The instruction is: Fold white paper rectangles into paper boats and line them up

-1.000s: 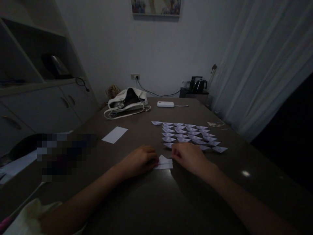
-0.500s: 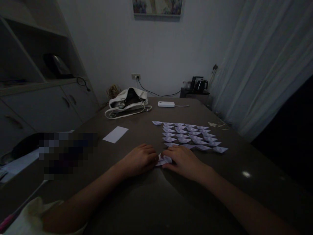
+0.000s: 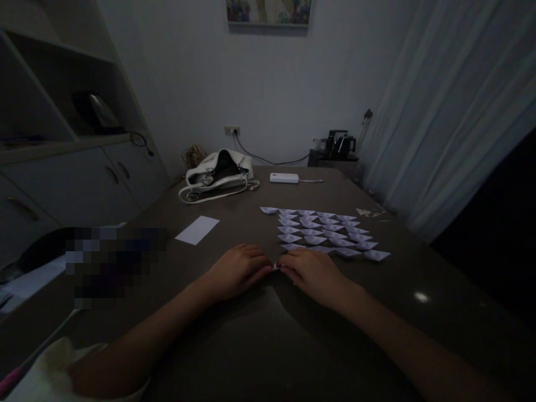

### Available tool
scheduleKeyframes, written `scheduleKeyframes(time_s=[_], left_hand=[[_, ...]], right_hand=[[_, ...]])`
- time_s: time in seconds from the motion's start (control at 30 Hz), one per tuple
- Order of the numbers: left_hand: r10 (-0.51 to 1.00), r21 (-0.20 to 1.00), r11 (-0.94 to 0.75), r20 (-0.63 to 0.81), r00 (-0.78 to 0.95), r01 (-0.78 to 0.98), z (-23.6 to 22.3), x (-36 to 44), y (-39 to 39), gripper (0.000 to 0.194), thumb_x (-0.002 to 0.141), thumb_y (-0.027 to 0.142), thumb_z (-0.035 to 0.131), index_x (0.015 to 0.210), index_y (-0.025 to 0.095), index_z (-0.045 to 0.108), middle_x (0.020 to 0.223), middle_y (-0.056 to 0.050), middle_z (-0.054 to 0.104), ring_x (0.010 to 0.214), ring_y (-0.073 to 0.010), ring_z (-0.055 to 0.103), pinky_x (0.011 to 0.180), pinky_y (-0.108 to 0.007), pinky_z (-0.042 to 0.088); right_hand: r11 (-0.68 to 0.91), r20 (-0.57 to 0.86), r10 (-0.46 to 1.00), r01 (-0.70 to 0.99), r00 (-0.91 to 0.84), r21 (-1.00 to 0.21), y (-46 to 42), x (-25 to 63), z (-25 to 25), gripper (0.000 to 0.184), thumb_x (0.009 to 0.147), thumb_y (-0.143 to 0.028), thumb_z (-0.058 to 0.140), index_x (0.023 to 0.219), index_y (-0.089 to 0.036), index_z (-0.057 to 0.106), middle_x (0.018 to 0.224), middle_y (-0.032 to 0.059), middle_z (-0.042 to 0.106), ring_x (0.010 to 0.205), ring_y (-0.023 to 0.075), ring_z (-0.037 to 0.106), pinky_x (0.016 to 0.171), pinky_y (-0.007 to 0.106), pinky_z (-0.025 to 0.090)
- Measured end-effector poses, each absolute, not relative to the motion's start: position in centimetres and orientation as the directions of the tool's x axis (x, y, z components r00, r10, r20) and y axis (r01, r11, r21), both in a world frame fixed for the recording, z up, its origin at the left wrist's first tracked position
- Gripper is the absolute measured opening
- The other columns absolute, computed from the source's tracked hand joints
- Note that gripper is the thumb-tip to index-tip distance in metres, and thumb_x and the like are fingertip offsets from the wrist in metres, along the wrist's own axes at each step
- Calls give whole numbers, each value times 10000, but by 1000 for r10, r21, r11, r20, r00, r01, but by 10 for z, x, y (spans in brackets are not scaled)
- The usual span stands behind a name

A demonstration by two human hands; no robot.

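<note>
My left hand (image 3: 240, 272) and my right hand (image 3: 313, 274) rest on the dark table (image 3: 268, 346), fingertips nearly meeting. Between them shows a small bit of a folded paper (image 3: 276, 267); both hands grip it, and the fingers cover most of it. Just beyond my right hand, several white paper boats (image 3: 310, 224) stand in rows. A flat white sheet of paper (image 3: 197, 230) lies beyond my left hand, to the left.
At the table's far end are a white handbag (image 3: 220, 176) and a white power bank (image 3: 284, 178) with a short cable. Paper scraps (image 3: 368, 213) lie near the right edge. A blurred-out patch (image 3: 113, 262) covers something at the left. A black kettle (image 3: 344, 146) stands behind the table.
My right hand has moved left and closed on the folded paper. Its upper flap has been folded over, and the paper is now mostly hidden between my fingers.
</note>
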State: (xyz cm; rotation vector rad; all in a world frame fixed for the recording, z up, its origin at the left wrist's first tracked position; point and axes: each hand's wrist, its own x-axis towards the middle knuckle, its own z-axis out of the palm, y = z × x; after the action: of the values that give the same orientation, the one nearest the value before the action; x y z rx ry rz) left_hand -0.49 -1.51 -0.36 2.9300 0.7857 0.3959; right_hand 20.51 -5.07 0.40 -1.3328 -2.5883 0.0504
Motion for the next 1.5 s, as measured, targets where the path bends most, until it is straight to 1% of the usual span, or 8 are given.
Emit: scheduleKeyframes(time_s=[0.13,0.27,0.57,0.77,0.9,1.03,1.3,1.5], left_hand=[[506,191,-862,260,822,470,-4,-6,-15,229,929,350,475,962,167,608,878,-55,630,830,-194,573,732,-293,404],[539,197,-842,283,793,502,-8,-6,-13,145,906,243,494,903,160,612,811,-49,619,775,-183,566,688,-277,397],[641,452,-742,264,721,495,-14,-7,-15,120,855,211,545,957,174,597,838,-28,633,748,-157,581,660,-237,407],[672,548,-675,181,719,493,-13,-6,-14,132,866,219,523,944,161,613,814,-24,630,697,-139,575,615,-218,402],[682,576,-647,142,718,500,-14,-6,-13,170,885,259,513,973,152,612,808,-27,636,678,-139,573,599,-220,405],[675,562,-654,130,726,507,-15,-7,-11,186,889,277,518,984,148,612,807,-32,638,675,-144,572,595,-229,409],[637,371,-742,134,759,558,-13,-9,-10,173,863,314,561,896,159,631,821,-47,601,768,-188,550,675,-282,413],[598,377,-774,175,782,508,-13,-8,-9,143,856,284,573,917,163,614,856,-41,574,803,-187,532,702,-282,414]], right_hand=[[551,247,824,823,-510,-137,-50,206,3,132,899,-169,516,859,-180,642,807,32,660,764,170,599,589,252,308],[541,275,830,820,-486,-185,-50,206,1,131,888,-170,528,850,-180,653,796,33,666,738,165,595,582,248,298],[498,210,862,693,-461,-522,-45,203,-6,132,866,-156,554,884,-180,682,705,7,658,608,118,555,563,222,321],[439,175,883,636,-435,-634,-40,203,-14,97,820,-135,591,854,-170,675,674,-5,631,582,106,528,537,210,315],[379,125,910,667,-396,-641,-40,204,-15,58,811,-164,611,790,-160,664,601,-17,587,548,105,507,514,208,301],[365,109,919,710,-380,-603,-39,206,-15,94,810,-198,615,742,-148,655,595,-9,582,553,111,516,507,215,296],[377,122,923,791,-365,-481,-40,207,-14,48,758,-213,687,765,-166,682,700,17,652,646,138,572,560,231,328],[418,138,904,764,-405,-492,-38,208,-17,63,737,-159,700,794,-171,675,734,8,663,680,136,585,589,231,343]])
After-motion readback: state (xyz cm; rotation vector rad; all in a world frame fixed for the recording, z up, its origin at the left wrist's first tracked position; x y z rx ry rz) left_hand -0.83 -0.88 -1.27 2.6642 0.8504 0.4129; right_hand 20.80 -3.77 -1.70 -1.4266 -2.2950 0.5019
